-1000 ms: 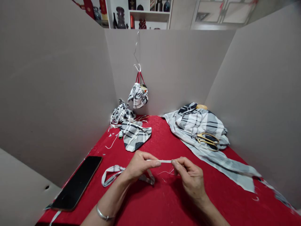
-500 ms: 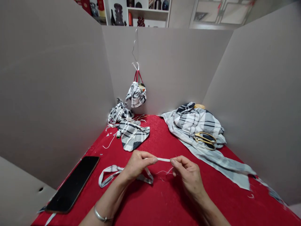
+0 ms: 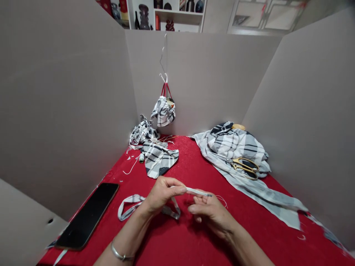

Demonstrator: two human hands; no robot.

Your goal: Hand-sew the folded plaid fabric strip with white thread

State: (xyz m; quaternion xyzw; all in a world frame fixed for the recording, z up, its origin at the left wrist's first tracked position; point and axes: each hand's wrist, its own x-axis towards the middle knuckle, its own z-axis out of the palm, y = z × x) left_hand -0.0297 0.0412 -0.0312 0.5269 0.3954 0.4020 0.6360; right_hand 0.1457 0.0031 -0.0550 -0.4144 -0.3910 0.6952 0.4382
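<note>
My left hand pinches a narrow white fabric strip between thumb and fingers. The strip's free end points right and lies over the fingers of my right hand. That hand is half curled, its thumb apart from the index finger, and I make out nothing gripped in it. A thin white thread loops out beyond the right fingers. Below my left hand, a looped length of grey-and-white checked strip rests on the red cloth, partly hidden by the wrist.
A black phone lies at left. Gold-handled scissors rest on bunched checked fabric at right. At back left are a checked piece, scraps and a thread spool. A checked pouch hangs on the back panel.
My right thumb and fingers have come off the strip's end, and the hand has turned with its fingers beneath it. The thread now shows right of that hand. My left hand keeps its pinch.
</note>
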